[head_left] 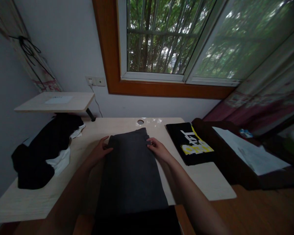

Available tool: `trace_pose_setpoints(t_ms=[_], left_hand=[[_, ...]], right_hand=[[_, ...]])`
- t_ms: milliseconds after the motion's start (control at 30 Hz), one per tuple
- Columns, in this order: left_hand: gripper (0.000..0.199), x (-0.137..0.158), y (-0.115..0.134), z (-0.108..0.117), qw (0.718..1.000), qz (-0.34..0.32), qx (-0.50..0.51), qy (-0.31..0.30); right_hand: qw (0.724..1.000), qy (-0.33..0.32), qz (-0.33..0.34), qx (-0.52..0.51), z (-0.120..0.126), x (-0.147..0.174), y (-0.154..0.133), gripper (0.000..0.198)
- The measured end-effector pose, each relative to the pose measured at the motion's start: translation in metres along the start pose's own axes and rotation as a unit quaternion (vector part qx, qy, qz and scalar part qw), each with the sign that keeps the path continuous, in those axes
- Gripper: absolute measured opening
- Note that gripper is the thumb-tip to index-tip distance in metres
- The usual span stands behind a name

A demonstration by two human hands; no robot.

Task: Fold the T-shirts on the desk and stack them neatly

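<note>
1. The gray cloth (131, 173) lay lengthwise on the bench (203, 181), between a rumpled black clothing pile (42, 150) on the left and a black printed garment (189, 143), lying flat, on the right. Its near end ran into the dark area at the bottom of the view, so where it finished could not be told.
2. The left hand (101, 150) touched the cloth's far left corner, thumb and forefinger curved and visibly parted; whether the hidden fingers pinched the fabric could not be told.
3. The right hand (159, 149) touched the far right edge in much the same way, fingertips bent towards the thumb; a firm grip could not be confirmed there either.
4. The material looked light, soft and matt, likely to sag without support and to wrinkle if pushed, but neither slippery nor fragile.
5. The far corners seemed the best holds: a light pinch there, taking in any layers together, would probably have kept the width taut, whereas a grab at the middle would have bunched it.
</note>
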State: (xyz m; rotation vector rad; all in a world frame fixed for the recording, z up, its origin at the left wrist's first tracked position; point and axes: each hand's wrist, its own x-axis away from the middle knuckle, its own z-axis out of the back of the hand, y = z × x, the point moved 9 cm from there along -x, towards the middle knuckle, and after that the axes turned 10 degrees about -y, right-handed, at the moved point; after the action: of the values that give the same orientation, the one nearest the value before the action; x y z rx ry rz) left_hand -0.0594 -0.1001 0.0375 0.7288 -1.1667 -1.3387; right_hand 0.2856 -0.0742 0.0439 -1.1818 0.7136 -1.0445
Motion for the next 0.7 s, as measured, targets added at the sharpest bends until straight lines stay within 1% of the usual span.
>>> trace_pose_setpoints(t_ms=[67,133,200,267,333,400,467,533,600,633,700], left_hand=[[0.096,0.008,0.015,-0.001,0.999,-0.014,0.037,-0.024],[0.094,0.014,0.035,0.000,0.992,-0.040,0.109,-0.043],[0.092,0.015,0.052,0.003,0.979,-0.068,0.187,-0.049],[0.090,0.009,0.059,0.011,0.969,-0.084,0.230,-0.019],[0.090,-0.002,0.050,0.019,0.971,-0.073,0.227,0.036],[0.093,-0.016,0.028,0.022,0.978,-0.036,0.191,0.075],[0.090,-0.030,0.004,0.016,0.987,0.001,0.148,0.068],[0.090,-0.036,-0.015,0.015,0.991,0.017,0.111,0.077],[0.089,-0.036,-0.023,0.017,0.991,0.011,0.092,0.094],[0.087,-0.034,-0.023,0.018,0.991,0.001,0.090,0.099],[0.083,-0.030,-0.015,0.017,0.990,-0.029,0.104,0.092]], right_hand=[[0.999,-0.021,0.011,-0.032,-0.002,0.003,-0.011,0.029],[0.996,-0.022,0.024,-0.079,0.002,0.003,-0.024,0.026],[0.991,0.009,0.041,-0.131,0.013,0.001,-0.036,0.028],[0.982,0.039,0.054,-0.174,0.024,-0.006,-0.044,0.031],[0.979,0.047,0.045,-0.191,0.027,-0.017,-0.043,0.037],[0.982,0.041,0.006,-0.184,0.023,-0.028,-0.031,0.042],[0.982,0.038,-0.042,-0.179,0.016,-0.036,-0.013,0.045],[0.979,0.042,-0.070,-0.186,0.009,-0.038,0.005,0.049],[0.977,0.045,-0.070,-0.198,0.005,-0.037,0.014,0.053],[0.977,0.048,-0.060,-0.200,0.005,-0.036,0.015,0.055],[0.979,0.055,-0.026,-0.194,0.007,-0.033,0.009,0.057]])
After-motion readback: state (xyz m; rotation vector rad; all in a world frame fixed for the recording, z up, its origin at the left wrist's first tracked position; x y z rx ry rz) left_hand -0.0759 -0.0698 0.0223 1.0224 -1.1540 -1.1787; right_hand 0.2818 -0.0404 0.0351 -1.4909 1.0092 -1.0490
